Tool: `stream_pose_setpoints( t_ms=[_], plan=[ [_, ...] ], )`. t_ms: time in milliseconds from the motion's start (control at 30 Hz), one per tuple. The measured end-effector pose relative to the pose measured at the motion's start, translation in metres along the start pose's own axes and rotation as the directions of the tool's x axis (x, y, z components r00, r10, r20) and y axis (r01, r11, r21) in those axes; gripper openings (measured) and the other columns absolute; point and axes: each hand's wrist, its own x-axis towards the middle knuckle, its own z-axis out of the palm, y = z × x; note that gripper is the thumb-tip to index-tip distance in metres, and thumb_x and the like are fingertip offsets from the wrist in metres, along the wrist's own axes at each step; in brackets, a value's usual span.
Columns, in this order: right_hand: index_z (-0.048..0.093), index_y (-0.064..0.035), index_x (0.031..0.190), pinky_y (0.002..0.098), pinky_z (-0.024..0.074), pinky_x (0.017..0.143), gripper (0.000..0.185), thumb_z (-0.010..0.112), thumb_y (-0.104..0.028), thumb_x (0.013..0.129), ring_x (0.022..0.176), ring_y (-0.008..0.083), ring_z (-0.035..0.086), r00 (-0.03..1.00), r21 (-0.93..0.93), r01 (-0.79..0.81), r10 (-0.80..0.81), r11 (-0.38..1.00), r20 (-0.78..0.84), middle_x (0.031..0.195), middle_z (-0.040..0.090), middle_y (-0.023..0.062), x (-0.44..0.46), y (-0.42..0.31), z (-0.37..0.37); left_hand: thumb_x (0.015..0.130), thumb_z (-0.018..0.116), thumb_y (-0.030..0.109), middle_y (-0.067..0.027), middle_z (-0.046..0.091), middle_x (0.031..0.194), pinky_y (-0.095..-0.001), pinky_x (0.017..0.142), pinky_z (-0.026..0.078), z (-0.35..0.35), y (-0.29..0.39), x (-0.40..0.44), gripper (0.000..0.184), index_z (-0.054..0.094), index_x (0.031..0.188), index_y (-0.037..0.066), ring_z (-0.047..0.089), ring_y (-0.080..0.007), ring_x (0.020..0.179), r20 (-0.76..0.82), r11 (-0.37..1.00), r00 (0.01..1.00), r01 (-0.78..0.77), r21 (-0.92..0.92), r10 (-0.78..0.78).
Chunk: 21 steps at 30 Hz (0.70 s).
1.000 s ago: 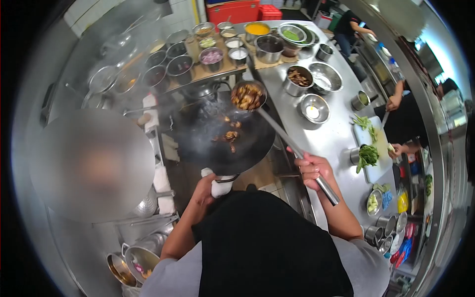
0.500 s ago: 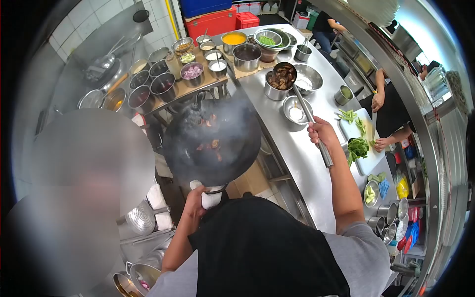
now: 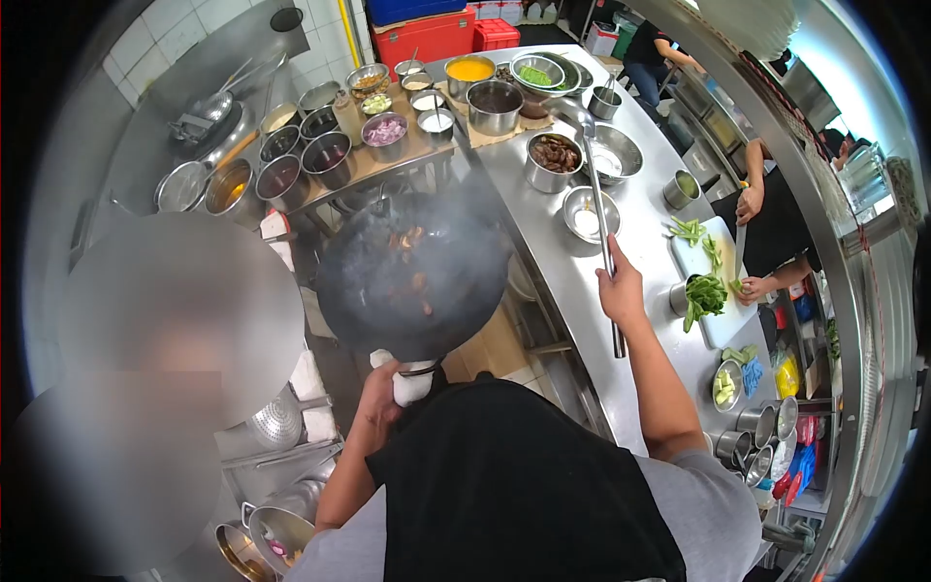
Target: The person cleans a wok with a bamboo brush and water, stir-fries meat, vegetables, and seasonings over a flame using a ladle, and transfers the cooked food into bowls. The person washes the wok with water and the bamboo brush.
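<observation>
My left hand (image 3: pixel 380 390) is closed round the wok's near handle through a folded white cloth (image 3: pixel 413 388). Smoke rises from the dark wok (image 3: pixel 427 325), where a few browned pieces (image 3: pixel 412 238) lie on the bottom. In my right hand (image 3: pixel 623 286) is the long handle of a metal ladle (image 3: pixel 599 199). The ladle's bowl is over the steel counter (image 3: pixel 572 301), beside a pot (image 3: pixel 543 177) of dark brown chunks. Just below that pot stands a small steel bowl (image 3: pixel 586 225) with something white in it.
Steel containers of chopped onion (image 3: pixel 385 129), sauces and orange liquid (image 3: pixel 470 69) crowd the back shelf. At right, another person's hand (image 3: pixel 750 204) holds a knife over a cutting board (image 3: pixel 722 325) with greens. A blurred person stands close on my left.
The ladle held brown chunks over the pot; now they lie in the pot and the ladle's bowl has swung up and right. My right hand moved slightly left and down.
</observation>
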Motion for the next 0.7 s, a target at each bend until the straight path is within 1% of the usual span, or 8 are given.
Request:
stream_pose_setpoints(
  t_ms=[100, 167, 267, 333, 400, 433, 467, 700],
  plan=[
    [0.042, -0.0086, 0.166, 0.0302, 0.0518, 0.064, 0.079, 0.071, -0.003, 0.093, 0.064, 0.0117, 0.056, 0.996, 0.267, -0.075, 0.061, 0.961, 0.062, 0.086, 0.070, 0.0106, -0.041, -0.012, 0.001, 0.092, 0.060, 0.008, -0.0191, 0.072, 0.113, -0.0466, 0.083, 0.065, 0.001, 0.002, 0.002, 0.033, 0.060, 0.123, -0.003, 0.076, -0.0350, 0.097, -0.018, 1.000, 1.000, -0.010, -0.027, 0.010],
    [0.039, -0.0132, 0.168, 0.0240, 0.0414, 0.053, 0.074, 0.064, 0.000, 0.100, 0.057, 0.0052, 0.048, 0.953, 0.654, -0.256, 0.075, 0.711, 0.292, 0.081, 0.065, 0.0005, -0.078, -0.024, -0.002, 0.093, 0.058, 0.009, -0.0201, 0.071, 0.115, -0.0477, 0.083, 0.065, -0.001, 0.005, 0.000, 0.034, 0.059, 0.125, -0.003, 0.075, -0.0362, 0.098, 0.018, 0.996, 0.998, 0.058, -0.065, -0.057],
    [0.036, -0.0183, 0.170, 0.0263, 0.0399, 0.048, 0.076, 0.062, 0.004, 0.102, 0.048, 0.0068, 0.044, 0.729, 0.587, -0.555, 0.005, 0.589, 0.685, 0.073, 0.052, -0.0031, -0.115, -0.034, -0.010, 0.094, 0.055, 0.011, -0.0220, 0.070, 0.117, -0.0511, 0.083, 0.065, 0.013, 0.017, -0.009, 0.037, 0.056, 0.129, -0.004, 0.075, -0.0387, 0.100, 0.020, 0.993, 0.998, 0.060, -0.107, -0.058],
    [0.035, -0.0190, 0.170, 0.0263, 0.0395, 0.048, 0.076, 0.061, 0.005, 0.102, 0.050, 0.0061, 0.044, 0.655, 0.540, -0.540, -0.080, 0.646, 0.751, 0.070, 0.043, -0.0046, -0.132, -0.037, 0.001, 0.096, 0.054, 0.014, -0.0213, 0.069, 0.117, -0.0544, 0.080, 0.065, 0.027, 0.033, -0.010, 0.036, 0.054, 0.129, -0.002, 0.074, -0.0398, 0.098, 0.069, 0.972, 0.988, 0.146, -0.183, -0.135],
    [0.036, -0.0182, 0.170, 0.0269, 0.0398, 0.048, 0.076, 0.062, 0.005, 0.102, 0.052, 0.0058, 0.044, 0.664, 0.532, -0.464, -0.120, 0.708, 0.738, 0.071, 0.038, -0.0046, -0.137, -0.041, 0.027, 0.101, 0.055, 0.020, -0.0158, 0.067, 0.106, -0.0549, 0.074, 0.065, 0.045, 0.045, 0.015, 0.025, 0.054, 0.120, 0.004, 0.073, -0.0391, 0.090, -0.087, 0.992, 0.995, 0.037, -0.120, -0.048],
    [0.035, -0.0180, 0.170, 0.0269, 0.0395, 0.048, 0.076, 0.062, 0.005, 0.102, 0.053, 0.0056, 0.044, 0.688, 0.540, -0.461, -0.101, 0.704, 0.718, 0.072, 0.039, -0.0045, -0.138, -0.043, 0.042, 0.104, 0.051, 0.023, -0.0220, 0.065, 0.119, -0.0582, 0.079, 0.065, -0.027, 0.043, 0.098, 0.036, 0.049, 0.132, 0.000, 0.073, -0.0430, 0.101, 0.108, 0.971, 0.978, 0.190, -0.144, -0.176],
    [0.035, -0.0178, 0.170, 0.0268, 0.0393, 0.048, 0.076, 0.061, 0.005, 0.103, 0.054, 0.0055, 0.043, 0.712, 0.549, -0.450, -0.088, 0.705, 0.697, 0.074, 0.040, -0.0044, -0.135, -0.047, 0.052, 0.104, 0.052, 0.022, -0.0197, 0.064, 0.118, -0.0583, 0.079, 0.065, 0.028, 0.061, 0.073, 0.035, 0.047, 0.131, 0.001, 0.072, -0.0418, 0.101, -0.034, 0.977, 0.996, 0.076, -0.198, -0.085],
    [0.032, -0.0140, 0.171, 0.0240, 0.0395, 0.047, 0.076, 0.062, 0.003, 0.102, 0.051, 0.0060, 0.045, 0.804, 0.681, -0.428, -0.094, 0.594, 0.588, 0.078, 0.056, -0.0022, -0.136, -0.053, 0.030, 0.104, 0.054, 0.011, -0.0215, 0.067, 0.125, -0.0546, 0.090, 0.064, -0.028, -0.045, 0.026, 0.034, 0.053, 0.134, -0.004, 0.074, -0.0393, 0.107, -0.134, 0.984, 0.976, -0.166, 0.061, 0.173]
  ],
)
